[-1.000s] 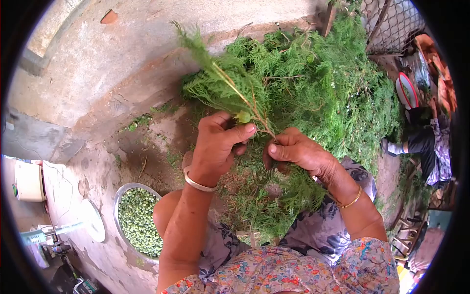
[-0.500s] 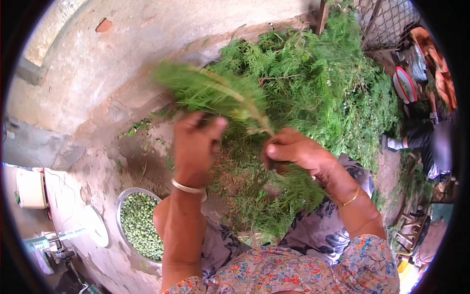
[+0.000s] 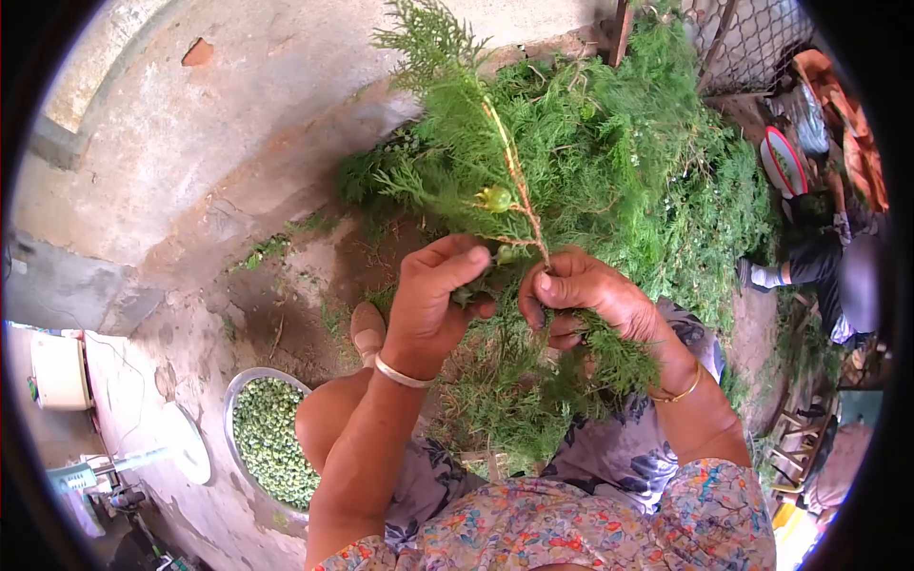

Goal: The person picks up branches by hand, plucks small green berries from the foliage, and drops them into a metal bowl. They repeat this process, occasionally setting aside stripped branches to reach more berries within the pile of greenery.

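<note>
My right hand (image 3: pixel 590 300) pinches the lower stem of a leafy green branch (image 3: pixel 514 167), which stands up and leans to the left. More green fronds hang below that hand. A pale green seed cone (image 3: pixel 494 198) sits on the branch's side twig. Just left of the stem is my left hand (image 3: pixel 443 295), fingers curled with the thumb near them; something small and green shows by its fingertips, too hidden to make out. At the lower left a metal basin (image 3: pixel 231 404) holds many small green cones.
A large heap of cut green branches (image 3: pixel 657 181) lies ahead against the wall. On the left stand a white fan (image 3: pixel 186 443) and a pale box (image 3: pixel 59 369). Another person (image 3: pixel 809 266) sits at the right, near a red-rimmed basin (image 3: pixel 783 162).
The branch has swung from lying leftward to nearly upright and is now sharp. My left hand has moved right and down, closer to my right hand, which stays at the stem.
</note>
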